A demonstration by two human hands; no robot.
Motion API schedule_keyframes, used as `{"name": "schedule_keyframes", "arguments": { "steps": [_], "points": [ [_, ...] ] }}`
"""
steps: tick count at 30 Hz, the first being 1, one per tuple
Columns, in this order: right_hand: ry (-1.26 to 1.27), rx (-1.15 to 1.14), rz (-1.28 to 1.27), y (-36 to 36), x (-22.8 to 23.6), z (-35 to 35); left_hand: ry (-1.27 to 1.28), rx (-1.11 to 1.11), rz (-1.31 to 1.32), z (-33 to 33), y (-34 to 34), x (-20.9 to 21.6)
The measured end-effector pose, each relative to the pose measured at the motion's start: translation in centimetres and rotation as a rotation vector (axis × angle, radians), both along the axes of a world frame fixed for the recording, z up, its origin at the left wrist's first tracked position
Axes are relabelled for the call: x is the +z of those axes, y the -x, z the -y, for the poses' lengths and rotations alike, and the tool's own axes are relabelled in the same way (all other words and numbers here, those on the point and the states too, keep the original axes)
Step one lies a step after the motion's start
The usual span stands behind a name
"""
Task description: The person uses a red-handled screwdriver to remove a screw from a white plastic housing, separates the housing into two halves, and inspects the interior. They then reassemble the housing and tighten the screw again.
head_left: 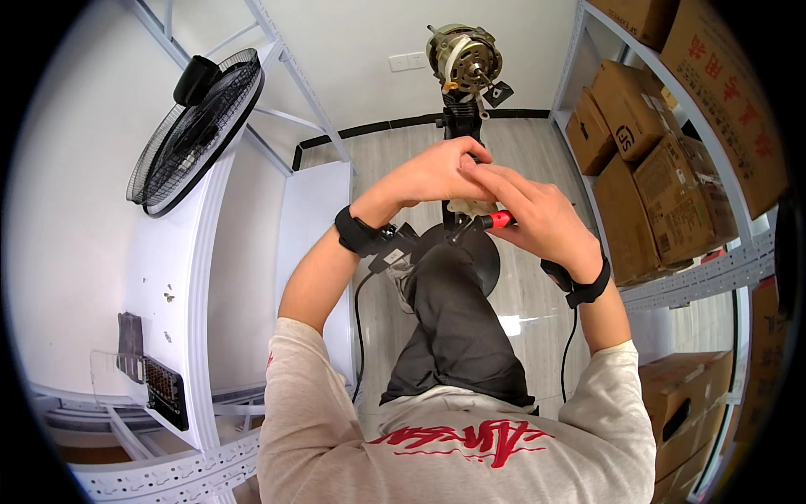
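A red-and-black screwdriver (501, 219) is gripped in my right hand (541, 217), its shaft pointing left and down. My left hand (438, 174) is closed in front of the black fan stand (460, 124), and its fingers meet those of my right hand. Beneath the two hands shows a pale, cream-coloured part (472, 207), mostly covered; what my left fingers grip is hidden. Atop the stand sits a bare fan motor (465, 60) with a shaft and a loose wire. The stand's round black base (485, 259) is on the floor by my leg.
A fan cage with black blades (201, 130) rests on the white shelf at left. Small screws (169, 295) and a bit set case (166, 393) lie nearer on it. Cardboard boxes (634, 109) fill the right rack. Cables (359, 319) hang from both wrist straps.
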State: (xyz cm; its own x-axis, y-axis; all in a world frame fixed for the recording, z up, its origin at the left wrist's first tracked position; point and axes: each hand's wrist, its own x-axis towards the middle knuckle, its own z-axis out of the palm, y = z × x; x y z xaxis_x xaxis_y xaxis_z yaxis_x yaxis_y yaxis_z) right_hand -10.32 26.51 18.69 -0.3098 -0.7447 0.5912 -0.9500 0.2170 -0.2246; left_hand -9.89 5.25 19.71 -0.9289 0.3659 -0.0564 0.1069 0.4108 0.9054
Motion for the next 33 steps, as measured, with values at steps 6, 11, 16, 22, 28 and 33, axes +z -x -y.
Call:
{"name": "schedule_keyframes", "arguments": {
  "steps": [6,11,16,22,28,33],
  "points": [
    [0.332,-0.092,0.076,1.8,-1.1,-0.7,-0.245,0.032,-0.025,1.9,-0.3,2.3],
    [0.629,0.026,0.791,5.6,-2.4,-0.3,-0.129,0.411,-0.699,2.4,2.1,2.5],
    [0.650,0.035,0.876,7.2,-1.6,2.1,0.255,0.480,-1.327,1.0,4.4,4.6],
    [0.739,-0.161,0.835,7.6,-1.0,2.2,0.390,0.280,-1.403,1.8,7.7,6.3],
    [0.769,-0.184,0.866,8.1,-0.7,2.3,0.706,0.151,-1.435,1.0,8.4,8.3],
    [0.821,-0.183,0.820,8.1,-1.2,2.8,1.037,0.098,-1.446,-0.5,9.1,9.3]
  ]
}}
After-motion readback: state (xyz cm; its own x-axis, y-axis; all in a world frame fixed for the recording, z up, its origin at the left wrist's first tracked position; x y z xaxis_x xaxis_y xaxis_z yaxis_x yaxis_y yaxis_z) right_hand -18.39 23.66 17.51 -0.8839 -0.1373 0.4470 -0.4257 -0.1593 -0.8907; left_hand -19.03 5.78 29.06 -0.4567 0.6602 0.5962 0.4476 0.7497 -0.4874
